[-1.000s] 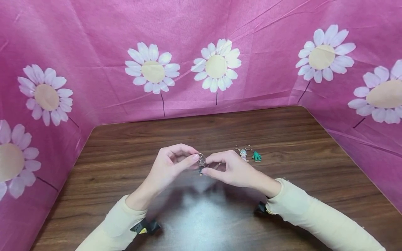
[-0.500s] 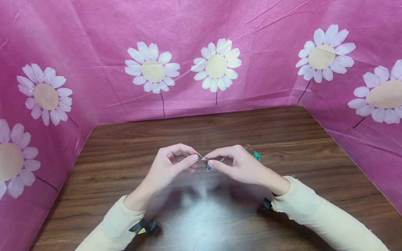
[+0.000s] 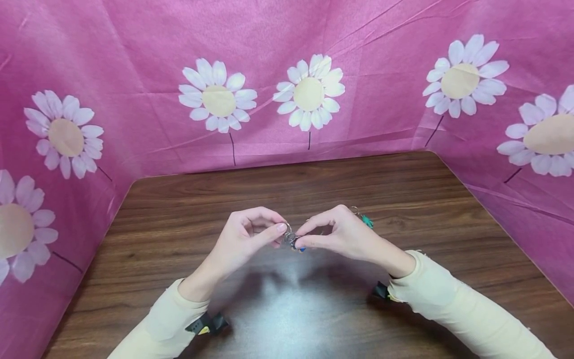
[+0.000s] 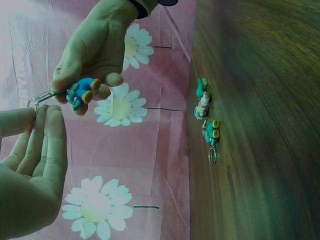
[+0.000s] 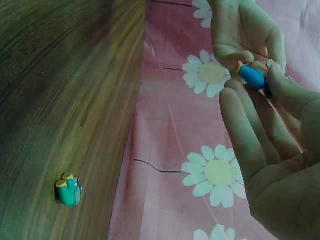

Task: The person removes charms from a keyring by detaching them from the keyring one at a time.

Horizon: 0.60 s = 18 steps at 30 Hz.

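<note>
My left hand (image 3: 246,234) pinches the metal ring (image 3: 289,227) of a keychain between thumb and index finger. Opposite it, my right hand (image 3: 343,237) pinches the same keychain at its metal fitting near the figure, the two hands close together above the table. The keychain's small blue figure (image 4: 86,91) has orange feet and points away from the ring in the left wrist view. From the right wrist view, its blue body (image 5: 251,77) shows beside the right thumb. The fingertips partly hide the metal link.
Several figure keychains lie on the brown wooden table (image 3: 179,199) beyond my right hand. One green figure (image 3: 367,221) shows there. The left wrist view adds a pale figure (image 4: 203,106) and a green figure with yellow feet (image 4: 212,129). A pink flowered cloth (image 3: 269,30) encloses the table's far side and flanks.
My right hand has shifted slightly right and now covers the pale figure keychain in the head view. The held ring and blue figure have turned between the fingers. The left hand stays nearly still.
</note>
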Motion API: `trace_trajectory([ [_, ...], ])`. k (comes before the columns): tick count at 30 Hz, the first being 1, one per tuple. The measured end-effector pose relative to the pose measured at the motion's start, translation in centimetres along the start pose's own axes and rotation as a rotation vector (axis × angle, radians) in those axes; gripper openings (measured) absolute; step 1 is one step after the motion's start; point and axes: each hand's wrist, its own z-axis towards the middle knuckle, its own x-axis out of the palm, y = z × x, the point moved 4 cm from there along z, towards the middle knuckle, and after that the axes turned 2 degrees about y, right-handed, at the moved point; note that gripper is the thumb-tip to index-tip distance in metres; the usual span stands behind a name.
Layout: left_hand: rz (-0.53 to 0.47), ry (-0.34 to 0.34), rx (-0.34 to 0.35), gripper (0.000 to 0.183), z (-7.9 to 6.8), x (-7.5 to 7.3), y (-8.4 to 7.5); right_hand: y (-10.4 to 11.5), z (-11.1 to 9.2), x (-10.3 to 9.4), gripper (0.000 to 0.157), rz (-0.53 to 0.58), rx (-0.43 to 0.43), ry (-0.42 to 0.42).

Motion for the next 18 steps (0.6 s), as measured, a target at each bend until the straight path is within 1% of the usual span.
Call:
trace_trajectory([
  [3,0.003,0.016,-0.020,0.010,0.02,0.03,0.00,0.19,-0.01,-0.11,0.010,0.006,-0.024,-0.031],
  [7,0.019,0.040,-0.067,0.010,0.05,0.04,0.15,0.34,-0.04,-0.23,0.009,0.026,0.006,-0.068],
  [10,0.112,0.029,-0.077,0.008,0.02,-0.13,0.10,0.31,-0.05,-0.26,0.008,0.024,0.033,-0.077],
  [13,0.185,0.004,-0.066,0.007,-0.03,-0.34,-0.06,0.32,-0.07,-0.27,0.009,0.025,0.038,-0.082],
  [15,0.190,-0.009,-0.060,0.007,-0.05,-0.42,-0.16,0.34,-0.06,-0.31,0.010,0.020,0.027,-0.089],
  [18,0.149,-0.011,-0.060,0.007,-0.04,-0.37,-0.08,0.39,0.00,-0.36,0.011,-0.003,0.003,-0.098],
])
